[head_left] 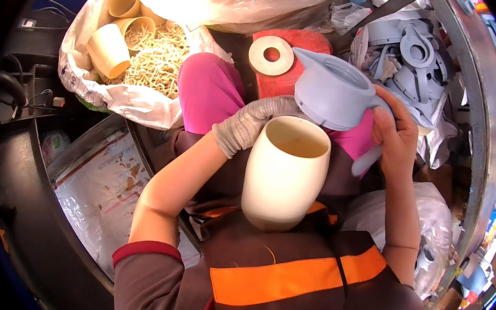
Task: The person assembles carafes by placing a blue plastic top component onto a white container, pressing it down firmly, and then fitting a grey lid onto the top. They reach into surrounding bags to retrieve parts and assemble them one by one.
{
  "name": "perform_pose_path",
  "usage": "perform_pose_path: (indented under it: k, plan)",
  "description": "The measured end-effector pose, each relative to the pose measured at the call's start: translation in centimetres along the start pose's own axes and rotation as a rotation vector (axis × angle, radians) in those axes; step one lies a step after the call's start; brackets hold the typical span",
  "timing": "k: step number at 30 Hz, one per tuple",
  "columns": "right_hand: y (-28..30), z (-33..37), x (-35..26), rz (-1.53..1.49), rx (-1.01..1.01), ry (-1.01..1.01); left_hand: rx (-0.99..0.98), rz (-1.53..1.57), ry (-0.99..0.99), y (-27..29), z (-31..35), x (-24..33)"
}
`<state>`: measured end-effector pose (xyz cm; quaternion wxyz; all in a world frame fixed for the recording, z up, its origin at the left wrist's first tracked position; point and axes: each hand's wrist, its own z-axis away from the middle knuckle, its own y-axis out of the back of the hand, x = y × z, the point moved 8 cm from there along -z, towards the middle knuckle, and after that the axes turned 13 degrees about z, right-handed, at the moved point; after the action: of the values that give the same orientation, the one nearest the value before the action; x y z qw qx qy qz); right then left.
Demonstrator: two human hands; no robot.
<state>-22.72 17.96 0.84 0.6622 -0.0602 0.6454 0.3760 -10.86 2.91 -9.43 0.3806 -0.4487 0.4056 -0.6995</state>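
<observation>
Head view, near to far: the cream jug body [285, 173] stands upright against the apron, mouth open. The gloved left hand [251, 123] grips its far left rim, fingers clenched on the jug wall. The right hand [397, 138] grasps the blue-grey lid [330, 88] by its handle, tilted just above the mouth. Judged best practice: level the lid and centre it over the rim before pressing. Open room lies left of the lid; the metal rail [471, 103] and stacked lids [416, 57] crowd the right.

left hand's fingers [269, 111] partly behind cream cup [285, 173], cup's base hidden against apron [284, 276]
</observation>
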Motion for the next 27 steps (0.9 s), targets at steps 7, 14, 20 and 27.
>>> perform_pose_path:
  k: [7, 14, 20, 27]
  plan:
    - [-3.4, 0.9, 2.2, -0.188, -0.178, -0.215, 0.013, 0.471, -0.040, 0.3, -0.6, -0.1]
    - [-4.5, 0.2, 3.4, -0.142, -0.182, -0.242, 0.178, 0.387, -0.095, 1.5, -0.1, -0.3]
    - [-4.8, 0.1, 4.4, -0.052, -0.248, -0.265, 0.163, 0.227, -0.089, 1.5, 0.2, -0.4]
    - [-4.9, 0.8, 3.4, 0.141, -0.134, -0.003, -0.080, -0.261, -0.102, 0.0, 1.4, 0.2]
